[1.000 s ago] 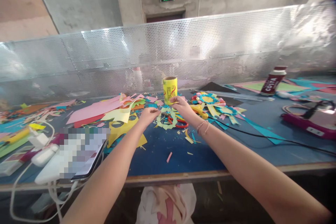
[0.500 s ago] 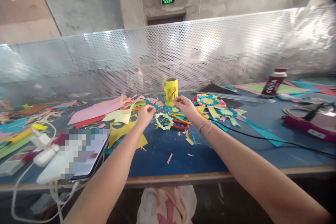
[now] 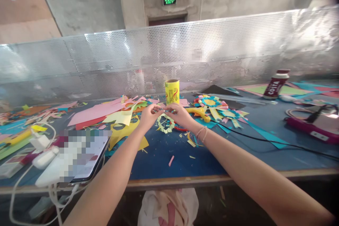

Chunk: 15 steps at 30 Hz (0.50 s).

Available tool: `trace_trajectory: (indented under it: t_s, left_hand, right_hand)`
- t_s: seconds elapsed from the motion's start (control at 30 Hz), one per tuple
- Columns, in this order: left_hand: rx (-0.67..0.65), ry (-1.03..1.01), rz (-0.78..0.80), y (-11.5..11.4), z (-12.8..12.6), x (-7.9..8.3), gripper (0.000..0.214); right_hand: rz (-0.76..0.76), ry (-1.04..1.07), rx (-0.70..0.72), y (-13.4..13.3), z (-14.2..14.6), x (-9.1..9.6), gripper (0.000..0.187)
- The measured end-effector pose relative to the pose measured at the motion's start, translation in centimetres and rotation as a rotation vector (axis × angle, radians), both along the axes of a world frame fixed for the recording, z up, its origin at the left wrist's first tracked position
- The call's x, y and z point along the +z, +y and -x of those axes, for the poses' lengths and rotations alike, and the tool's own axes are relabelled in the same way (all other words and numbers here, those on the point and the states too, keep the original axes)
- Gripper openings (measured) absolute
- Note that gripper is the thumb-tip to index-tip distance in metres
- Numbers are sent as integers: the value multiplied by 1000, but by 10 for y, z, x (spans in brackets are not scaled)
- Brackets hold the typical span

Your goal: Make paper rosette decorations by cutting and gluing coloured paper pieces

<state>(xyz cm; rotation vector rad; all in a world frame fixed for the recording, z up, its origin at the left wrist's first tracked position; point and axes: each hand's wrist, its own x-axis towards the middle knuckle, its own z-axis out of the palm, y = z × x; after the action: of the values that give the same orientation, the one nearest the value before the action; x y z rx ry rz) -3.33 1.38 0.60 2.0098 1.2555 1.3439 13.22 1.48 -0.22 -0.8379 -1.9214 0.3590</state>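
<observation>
My left hand and my right hand meet fingertip to fingertip above the table's middle. Both are closed in a pinch; whatever is between the fingers is too small to make out. Just beneath them lies a pale green ring of folded paper, its far side partly covered by my fingers. Behind the hands a yellow printed tube stands upright. Red-handled scissors are mostly hidden under my right hand. To the right of that hand rests a yellow glue gun with a black cable.
Pink paper sheets and a cut yellow sheet lie left. Blue and yellow paper rosettes lie right. A tablet with white cables sits front left. A dark red bottle and a purple power strip stand at right.
My hands have come together from apart, the right moving left and slightly down, the left slightly right. The right hand now covers more of the scissors.
</observation>
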Motion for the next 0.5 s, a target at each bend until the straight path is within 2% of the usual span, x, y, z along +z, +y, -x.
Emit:
trace_trajectory:
  t_s: [0.27,0.5]
  left_hand:
    - [1,27,27,-1,0,1,28]
    - [18,65,-20,-2,1,-1,26]
  right_hand:
    - [-129,-90,42,-3,-6,7,10]
    - [-138,-126,24,1,-7,3,11]
